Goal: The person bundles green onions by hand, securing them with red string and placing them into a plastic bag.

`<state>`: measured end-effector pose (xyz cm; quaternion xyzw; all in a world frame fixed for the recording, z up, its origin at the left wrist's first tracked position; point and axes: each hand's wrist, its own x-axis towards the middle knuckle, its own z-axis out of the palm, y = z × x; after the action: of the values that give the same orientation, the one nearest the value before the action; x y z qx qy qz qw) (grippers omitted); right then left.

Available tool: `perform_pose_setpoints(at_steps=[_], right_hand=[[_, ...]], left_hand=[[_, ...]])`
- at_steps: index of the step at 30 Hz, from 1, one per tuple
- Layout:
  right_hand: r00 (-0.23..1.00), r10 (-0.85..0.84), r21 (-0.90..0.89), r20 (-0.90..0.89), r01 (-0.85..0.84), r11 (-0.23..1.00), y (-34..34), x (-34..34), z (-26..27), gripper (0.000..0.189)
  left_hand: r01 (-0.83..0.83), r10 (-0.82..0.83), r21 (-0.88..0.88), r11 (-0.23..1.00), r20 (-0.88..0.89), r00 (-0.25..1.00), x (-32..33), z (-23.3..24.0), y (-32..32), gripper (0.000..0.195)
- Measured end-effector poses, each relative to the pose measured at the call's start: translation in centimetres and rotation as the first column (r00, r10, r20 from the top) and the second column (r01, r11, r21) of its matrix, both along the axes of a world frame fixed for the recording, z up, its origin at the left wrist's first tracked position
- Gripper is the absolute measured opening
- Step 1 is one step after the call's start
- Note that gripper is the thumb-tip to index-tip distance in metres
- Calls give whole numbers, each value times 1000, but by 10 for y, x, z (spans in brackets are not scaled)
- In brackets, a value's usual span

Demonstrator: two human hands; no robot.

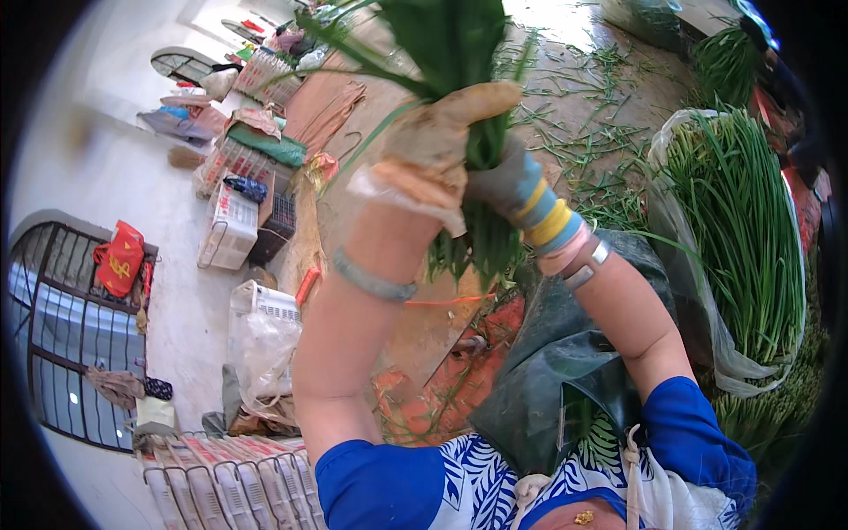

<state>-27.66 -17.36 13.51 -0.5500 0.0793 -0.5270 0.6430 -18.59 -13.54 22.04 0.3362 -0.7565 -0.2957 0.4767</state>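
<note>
A bunch of long flat green leaves (450, 43), which look like garlic chives, is raised in front of me, its upper part blurred. My left hand (424, 146), in a soiled light glove with a jade-coloured bangle below it, closes around the bunch. Just to the right and lower, my right hand (497, 179) grips the same bunch; its grey glove has a blue and yellow striped cuff. Under the hands, the bunch's other end (480, 242) hangs down. A dark green waterproof apron (563, 344) covers my lap.
To the right, a clear plastic bag (689, 318) holds upright garlic chives (735, 225). Loose leaves (576, 139) litter the floor. Plastic crates (232, 477) are at lower left; a white basket (265, 298) and boxes (228, 222) stand along the left wall. A board (424, 344) lies before me.
</note>
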Motion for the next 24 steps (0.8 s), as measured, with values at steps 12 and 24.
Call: perform_pose_setpoints(at_steps=[12, 24], right_hand=[[902, 391, 478, 180, -428, 767, -40, -31, -85, 59], [807, 590, 796, 5, -360, 486, -51, 67, -159, 30]], left_hand=[[-56, 302, 536, 842, -384, 872, 120, -104, 60, 92], [267, 504, 578, 771, -810, 299, 49, -274, 125, 110]])
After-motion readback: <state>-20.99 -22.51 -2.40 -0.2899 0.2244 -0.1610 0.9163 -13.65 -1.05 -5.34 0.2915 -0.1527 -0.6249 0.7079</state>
